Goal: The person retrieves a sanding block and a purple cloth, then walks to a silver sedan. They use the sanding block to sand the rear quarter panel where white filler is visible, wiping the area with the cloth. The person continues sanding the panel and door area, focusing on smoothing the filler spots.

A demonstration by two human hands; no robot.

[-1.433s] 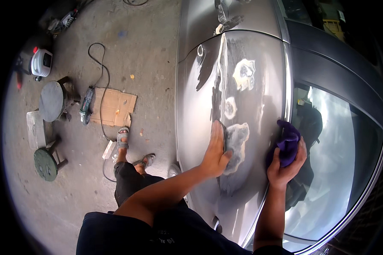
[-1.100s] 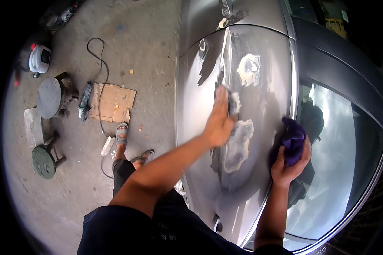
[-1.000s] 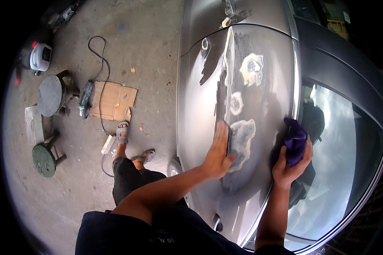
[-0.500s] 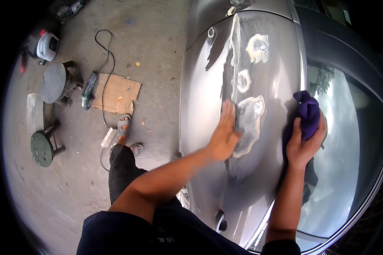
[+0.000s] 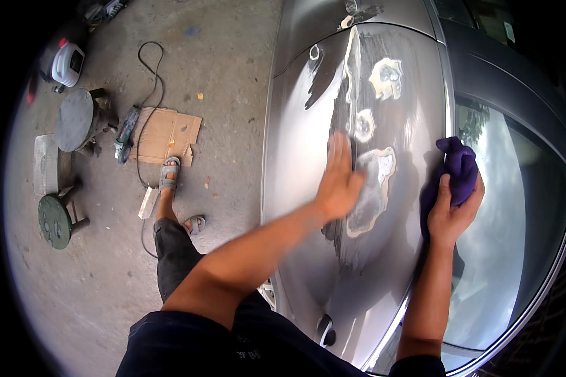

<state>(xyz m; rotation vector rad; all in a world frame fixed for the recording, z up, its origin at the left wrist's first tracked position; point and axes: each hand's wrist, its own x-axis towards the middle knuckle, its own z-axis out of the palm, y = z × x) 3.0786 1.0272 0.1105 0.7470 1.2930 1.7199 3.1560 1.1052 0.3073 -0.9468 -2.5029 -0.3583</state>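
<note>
The right hand (image 5: pixel 454 217) curls its fingers around the cloth (image 5: pixel 461 171), likely soft, light and best held bunched, at the door (image 5: pixel 415 119)'s right edge; the left hand (image 5: pixel 339 191)'s fingers lie together.

Person's wearing a dark navy short-sleeved shirt (image 5: pixel 182 349) with small pale lettering (image 5: pixel 253 355) up front, dark knee-length pants (image 5: pixel 173 254), grey open-toed strappy sandals (image 5: pixel 168 180).

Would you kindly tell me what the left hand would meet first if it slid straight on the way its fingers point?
Probably the dark streak on the car door, just ahead of the left hand, then the pale strip; depth is hard to judge here.
</note>
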